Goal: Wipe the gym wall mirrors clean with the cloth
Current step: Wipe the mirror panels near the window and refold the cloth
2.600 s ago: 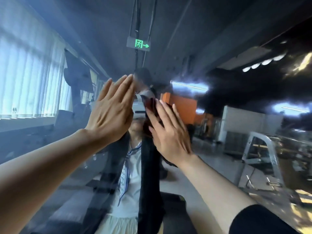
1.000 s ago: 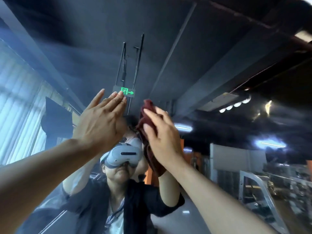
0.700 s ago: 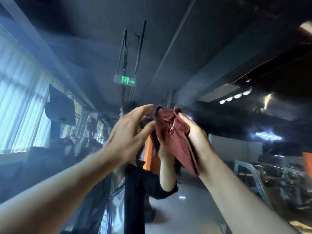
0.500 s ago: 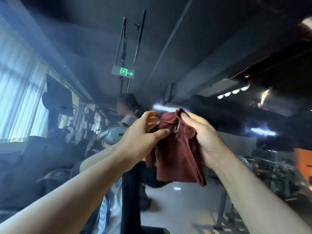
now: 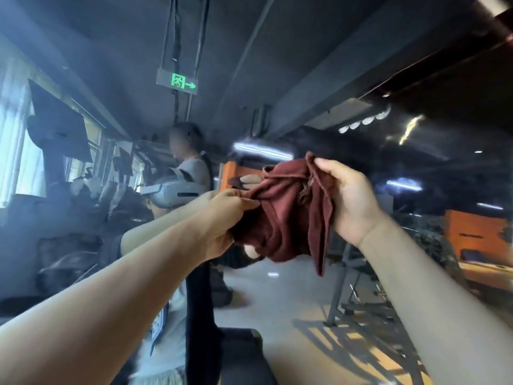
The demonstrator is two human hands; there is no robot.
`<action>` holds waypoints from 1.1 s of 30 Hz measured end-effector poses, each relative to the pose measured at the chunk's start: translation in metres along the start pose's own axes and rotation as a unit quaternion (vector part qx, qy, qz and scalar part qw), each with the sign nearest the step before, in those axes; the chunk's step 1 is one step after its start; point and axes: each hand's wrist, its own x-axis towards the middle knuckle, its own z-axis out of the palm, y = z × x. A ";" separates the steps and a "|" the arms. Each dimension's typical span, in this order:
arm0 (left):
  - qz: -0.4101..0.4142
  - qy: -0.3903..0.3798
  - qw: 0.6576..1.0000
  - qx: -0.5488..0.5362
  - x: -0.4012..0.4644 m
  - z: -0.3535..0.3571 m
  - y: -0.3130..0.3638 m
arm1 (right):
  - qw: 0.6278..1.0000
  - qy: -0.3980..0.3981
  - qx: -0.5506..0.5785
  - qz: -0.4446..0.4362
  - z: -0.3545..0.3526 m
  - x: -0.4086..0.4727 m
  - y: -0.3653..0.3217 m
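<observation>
The wiping is paused here, by the look of it — the dark red, soft terry cloth (image 5: 288, 215) is held off the glass between both hands, bunched and partly folded, as though being rearranged for a fresh face. The next move, I judge, calls for folding it into a flat pad in one palm and pressing that pad back against the large wall mirror (image 5: 361, 87), which fills the far side of the scene with its reflection of a dark ceiling and a green exit sign (image 5: 177, 81).

The right hand (image 5: 349, 198) pinches the cloth's upper right corner, thumb curled over the hem, with a loose tail hanging below the wrist. The left hand (image 5: 224, 218) grips the left side of the bundle, fingers clenched into the fabric — one fingertip shows under its lower edge. The cloth spans the gap between them.
</observation>
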 end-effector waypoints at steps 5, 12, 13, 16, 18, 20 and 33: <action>0.002 0.013 0.996 -0.086 -0.002 0.003 0.010 | 0.992 -0.030 -0.124 -0.022 -0.001 -0.010 0.018; 0.048 -0.019 0.998 -0.032 -0.007 0.003 0.013 | 0.921 -0.051 -0.370 -0.107 0.020 -0.021 0.039; 0.054 0.018 0.998 -0.023 -0.006 0.000 0.014 | 0.935 -0.064 -0.332 -0.110 0.022 -0.023 0.041; 0.094 0.008 0.996 -0.001 -0.005 -0.004 0.028 | 0.908 -0.051 -0.353 -0.220 0.027 -0.021 0.050; 0.123 -0.026 0.992 0.021 -0.006 0.000 0.044 | 0.836 -0.006 -0.443 -0.323 0.029 -0.013 0.058; 0.165 -0.009 0.982 0.089 -0.001 0.005 0.059 | 0.787 0.050 -0.473 -0.392 0.031 0.002 0.062; 0.361 0.259 0.591 0.673 0.030 -0.061 0.132 | 0.739 0.292 -0.529 -0.297 0.011 0.134 0.011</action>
